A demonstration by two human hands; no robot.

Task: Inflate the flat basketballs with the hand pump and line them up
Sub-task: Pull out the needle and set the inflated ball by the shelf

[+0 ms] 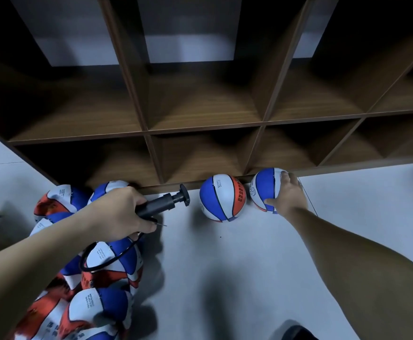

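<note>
Two inflated red, white and blue basketballs stand on the floor against the shelf's base: one [221, 197] in the middle, another [265, 188] to its right. My right hand [287, 196] lies over the right ball, fingers and thumb spread round its side. My left hand [121, 212] grips the barrel of a black hand pump [167, 202], whose T-handle points right toward the balls. The pump's needle sticks out below my fingers, and its thin black hose [102, 261] loops down over a pile of flat, crumpled basketballs [95, 285] at the lower left.
A dark wooden cubby shelf [262, 123] with open compartments fills the upper half, its base running along the floor. Pale grey floor [225, 266] stretches below the balls. A dark shoe tip [296, 333] shows at the bottom edge.
</note>
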